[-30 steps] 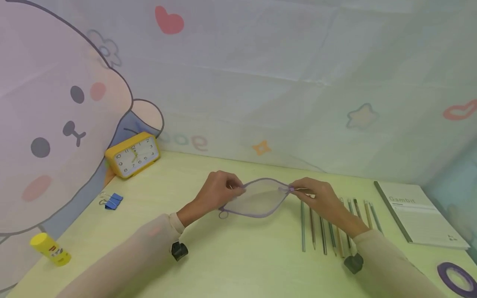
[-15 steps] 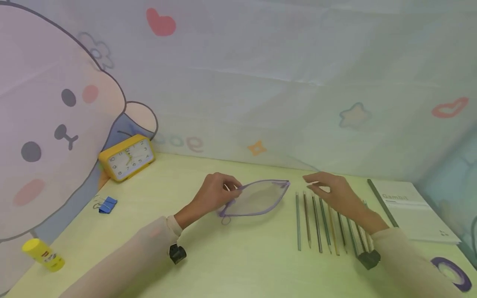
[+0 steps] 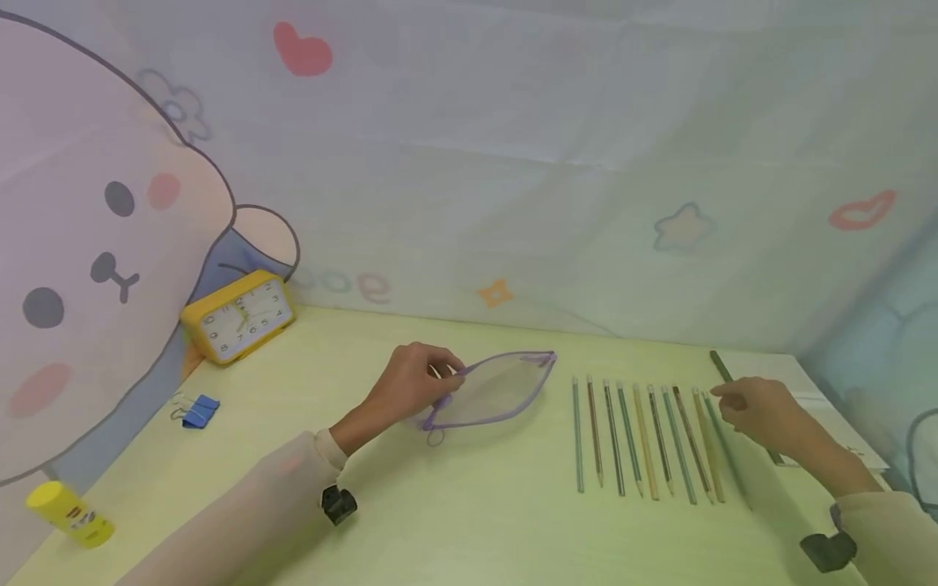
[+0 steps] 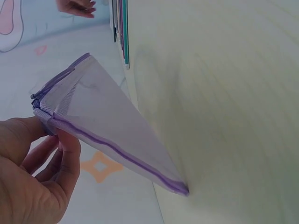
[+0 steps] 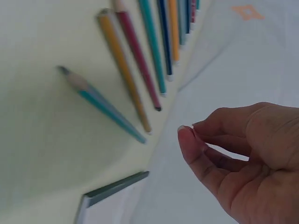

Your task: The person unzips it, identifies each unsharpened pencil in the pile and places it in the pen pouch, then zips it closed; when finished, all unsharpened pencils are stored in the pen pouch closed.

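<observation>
My left hand [image 3: 412,378] pinches the edge of a see-through mesh pouch [image 3: 484,422] with purple trim, its mouth spread apart and a small loop at the near corner. In the left wrist view, thumb and fingers grip the pouch [image 4: 103,102] by its bunched purple corner. My right hand [image 3: 769,415] is at the right end of a row of pencils, close over the top of the outermost green pencil [image 3: 727,448]. Seen in the right wrist view, thumb and forefinger nearly meet with nothing between them, and the green pencil [image 5: 110,112] lies slanted beside a yellow pencil [image 5: 124,67].
Several more pencils [image 3: 646,448] lie side by side on the pale table. A notebook [image 3: 806,382] lies partly behind the right hand. To the left are a yellow alarm clock [image 3: 238,317], a blue binder clip [image 3: 199,412] and a yellow glue stick [image 3: 71,514]. A printed cloth hangs behind.
My right hand has let go of the pouch's right end and moved right across the pencils to the far end of the row. My left hand keeps its hold; the pouch mouth has narrowed.
</observation>
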`<move>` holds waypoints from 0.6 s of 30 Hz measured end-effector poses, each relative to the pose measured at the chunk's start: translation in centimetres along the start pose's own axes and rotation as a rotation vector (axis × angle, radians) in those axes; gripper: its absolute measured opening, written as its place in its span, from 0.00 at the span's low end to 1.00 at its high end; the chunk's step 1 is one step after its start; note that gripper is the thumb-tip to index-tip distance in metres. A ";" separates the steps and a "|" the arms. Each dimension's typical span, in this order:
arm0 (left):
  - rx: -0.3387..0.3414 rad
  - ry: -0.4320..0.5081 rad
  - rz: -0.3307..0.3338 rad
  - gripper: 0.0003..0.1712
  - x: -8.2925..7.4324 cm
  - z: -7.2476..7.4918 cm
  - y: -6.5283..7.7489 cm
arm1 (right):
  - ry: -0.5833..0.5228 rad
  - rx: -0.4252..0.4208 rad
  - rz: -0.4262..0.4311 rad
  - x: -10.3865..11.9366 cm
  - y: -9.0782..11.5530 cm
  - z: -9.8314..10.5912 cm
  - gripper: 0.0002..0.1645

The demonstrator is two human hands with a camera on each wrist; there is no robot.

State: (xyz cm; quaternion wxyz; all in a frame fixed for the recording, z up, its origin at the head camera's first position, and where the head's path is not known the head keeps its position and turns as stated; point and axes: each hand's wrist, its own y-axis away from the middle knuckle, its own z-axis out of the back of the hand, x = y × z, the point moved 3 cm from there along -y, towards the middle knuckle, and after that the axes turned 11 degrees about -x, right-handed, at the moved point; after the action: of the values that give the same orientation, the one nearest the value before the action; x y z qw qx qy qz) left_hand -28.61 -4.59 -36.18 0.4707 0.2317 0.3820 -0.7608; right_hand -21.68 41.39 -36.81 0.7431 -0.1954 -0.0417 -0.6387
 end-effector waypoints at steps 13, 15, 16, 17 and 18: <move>0.027 0.010 -0.014 0.08 0.0 0.3 0.1 | -0.021 0.089 -0.015 0.1 1.0 -2.8 0.21; 0.028 0.007 -0.010 0.08 0.1 0.3 0.2 | -0.019 0.095 -0.008 0.3 0.9 -3.0 0.20; 0.028 0.006 -0.008 0.08 0.1 0.4 0.2 | -0.012 0.096 -0.006 0.4 0.8 -3.1 0.20; 0.027 0.004 -0.008 0.08 0.1 0.4 0.2 | -0.008 0.098 -0.008 0.5 0.7 -3.2 0.18; 0.027 0.002 -0.007 0.08 0.1 0.5 0.2 | -0.005 0.104 -0.010 0.6 0.6 -3.2 0.17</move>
State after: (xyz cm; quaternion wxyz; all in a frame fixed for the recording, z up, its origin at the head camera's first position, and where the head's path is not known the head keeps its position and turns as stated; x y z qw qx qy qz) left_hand -28.47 -5.08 -36.06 0.4644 0.2375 0.3732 -0.7672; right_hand -21.56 39.80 -39.77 0.7489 -0.1576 -0.0777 -0.6390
